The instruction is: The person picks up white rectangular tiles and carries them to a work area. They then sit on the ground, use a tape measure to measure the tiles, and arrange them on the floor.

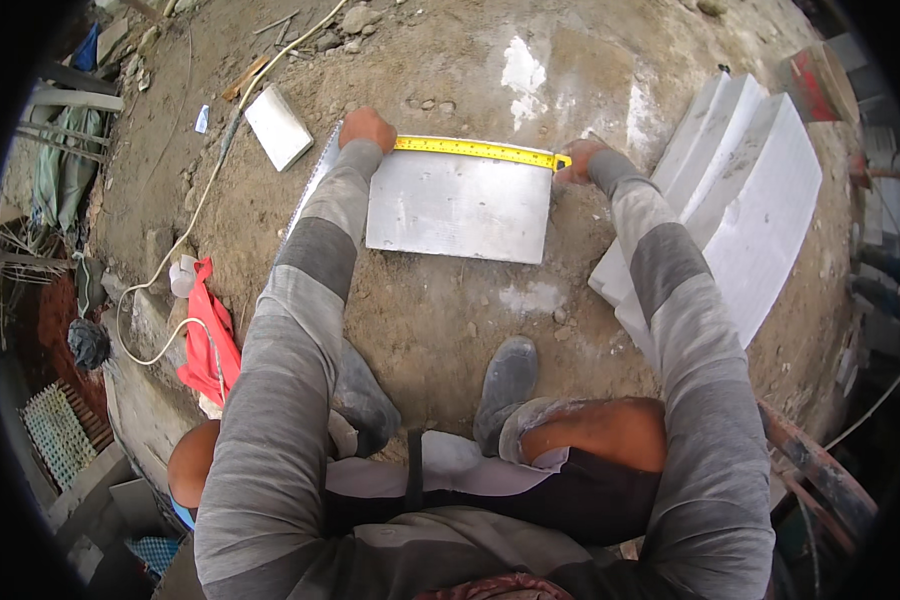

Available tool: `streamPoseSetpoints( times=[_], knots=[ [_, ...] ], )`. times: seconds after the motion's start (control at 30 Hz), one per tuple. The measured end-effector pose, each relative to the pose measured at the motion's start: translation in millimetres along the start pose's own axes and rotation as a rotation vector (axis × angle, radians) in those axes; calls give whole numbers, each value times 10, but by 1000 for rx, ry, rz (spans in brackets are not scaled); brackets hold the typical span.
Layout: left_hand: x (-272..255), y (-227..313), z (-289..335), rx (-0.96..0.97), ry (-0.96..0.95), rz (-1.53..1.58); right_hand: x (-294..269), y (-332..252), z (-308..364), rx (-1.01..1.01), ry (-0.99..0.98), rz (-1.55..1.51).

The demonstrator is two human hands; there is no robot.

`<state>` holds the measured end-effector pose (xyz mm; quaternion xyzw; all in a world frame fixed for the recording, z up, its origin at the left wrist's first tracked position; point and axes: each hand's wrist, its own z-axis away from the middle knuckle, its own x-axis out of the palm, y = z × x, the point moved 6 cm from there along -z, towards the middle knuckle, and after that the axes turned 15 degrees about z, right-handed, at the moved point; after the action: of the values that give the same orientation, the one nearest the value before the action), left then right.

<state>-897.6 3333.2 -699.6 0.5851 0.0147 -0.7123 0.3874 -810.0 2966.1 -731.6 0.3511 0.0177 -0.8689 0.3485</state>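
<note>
A pale grey block (458, 205) lies flat on the dirt in front of me, with a yellow tape measure (475, 151) stretched along its far edge. At the block's far left corner, my left hand (368, 130) is closed at one end of the tape. My right hand (583, 162) is closed at the other end, just past the far right corner, beside a yellow-and-black piece. Which hand has the tape's case is hidden. A pale, tooth-edged strip like a saw blade (313, 186) lies left of the block, partly behind my left forearm.
Several long pale blocks (760, 220) are stacked on the right. A smaller white block piece (278, 128) sits at the far left, near a pale cable (206, 195) across the ground. A red cloth (210, 335) and a white cup (182, 276) lie left. My boots (506, 390) stand nearer me.
</note>
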Motion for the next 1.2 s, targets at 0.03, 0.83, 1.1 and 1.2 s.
streamPoseSetpoints(
  times=[0.03, 0.83, 1.1, 1.2],
  knots=[
    [-9, -8, 1, 3, 0, -4, 27, -14, -33, -4, -25, 5],
    [-30, -100, 359, -46, 1, -2, 244, -199, 28, -80, -23, 106],
    [62, -223, 345, -13, -19, -3, 309, -256, 55, -109, -35, 142],
    [57, -167, 428, -35, -57, -14, 287, -281, 179, -67, -49, 151]
  ],
)
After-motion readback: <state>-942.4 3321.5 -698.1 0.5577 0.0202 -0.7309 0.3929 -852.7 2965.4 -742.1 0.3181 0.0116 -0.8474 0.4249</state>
